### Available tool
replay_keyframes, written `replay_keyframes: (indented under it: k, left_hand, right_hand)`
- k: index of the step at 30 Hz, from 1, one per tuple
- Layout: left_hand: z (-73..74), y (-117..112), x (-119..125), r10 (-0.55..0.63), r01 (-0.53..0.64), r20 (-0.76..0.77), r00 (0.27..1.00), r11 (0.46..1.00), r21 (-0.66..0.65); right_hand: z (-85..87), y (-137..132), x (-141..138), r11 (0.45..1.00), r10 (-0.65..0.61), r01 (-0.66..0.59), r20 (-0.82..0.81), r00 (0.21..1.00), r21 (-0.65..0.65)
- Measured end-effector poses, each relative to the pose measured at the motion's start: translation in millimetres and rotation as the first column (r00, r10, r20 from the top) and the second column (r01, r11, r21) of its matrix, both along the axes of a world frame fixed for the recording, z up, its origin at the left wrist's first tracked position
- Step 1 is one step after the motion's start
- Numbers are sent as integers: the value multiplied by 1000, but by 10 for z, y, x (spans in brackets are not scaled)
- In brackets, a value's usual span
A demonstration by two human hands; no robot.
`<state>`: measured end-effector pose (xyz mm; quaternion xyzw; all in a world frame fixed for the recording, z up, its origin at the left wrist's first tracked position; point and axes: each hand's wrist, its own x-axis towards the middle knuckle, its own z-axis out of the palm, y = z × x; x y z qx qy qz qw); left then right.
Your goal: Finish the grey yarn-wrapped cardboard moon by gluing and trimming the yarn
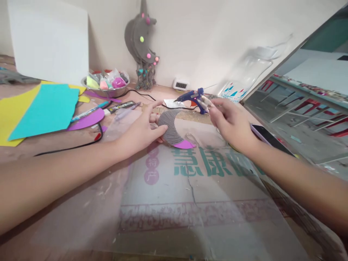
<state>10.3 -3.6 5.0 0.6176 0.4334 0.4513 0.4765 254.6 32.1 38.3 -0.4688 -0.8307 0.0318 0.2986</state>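
Note:
My left hand [146,128] grips a crescent moon [170,127] by its outer curve, thumb on the front. The crescent is wrapped in grey yarn, and its lower tip shows bare purple. My right hand [231,121] is held to the right, its fingers closed on a small pale thing [206,103] that I cannot make out. Just behind those fingers stands a blue hot glue gun [191,96], its nozzle pointing left and a small red light lit. A loose strand of grey yarn [191,137] curls beside the crescent's tip.
Yellow and turquoise sheets [49,108], pens and a metal bowl [106,90] of coloured clay are on the left. A decorated grey moon [141,43] leans against the wall. A small clock [181,84], plastic jar [241,74] and phone [272,139] surround the plastic-covered work area.

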Motion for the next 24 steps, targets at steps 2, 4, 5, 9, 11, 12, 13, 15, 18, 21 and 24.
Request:
replay_keyframes:
  k: [2,4,5,9,11,12,13,15,18,21,24]
  left_hand:
    - [0,-24,-2,-1,5,-87,996,999,37]
    - [7,-44,-5,-3,11,-175,985,999,41]
    - [11,-51,-6,2,6,-210,978,999,39]
    - [16,-50,-17,38,-27,-257,966,998,48]
    - [6,-39,-25,32,-21,-234,972,998,51]
    - [-1,-33,-29,26,-15,-217,976,999,51]
    - [-6,-28,-33,20,-9,-204,979,999,51]
    - [-13,-22,-37,13,-3,-194,981,999,50]
    - [-11,-19,-38,17,-8,-198,980,999,46]
    - [-3,-17,-36,17,-11,-192,981,999,32]
    - [-1,-11,-36,16,-11,-201,979,1000,24]
  right_hand:
    - [-66,-316,10,1000,25,-25,56,998,-4]
    - [-154,-552,-25,991,128,-134,166,978,25]
    - [-197,-628,-46,983,167,-180,223,961,42]
    - [-290,-712,-82,963,225,-260,328,918,67]
    - [-296,-696,-77,965,224,-256,328,918,55]
    - [-295,-688,-74,967,224,-252,328,918,45]
    - [-293,-683,-72,968,222,-247,328,918,36]
    - [-294,-679,-76,971,217,-238,319,922,28]
    - [-306,-680,-93,972,216,-235,322,922,20]
    - [-316,-680,-112,975,210,-224,366,907,-4]
    - [-310,-682,-115,975,211,-223,380,900,-13]
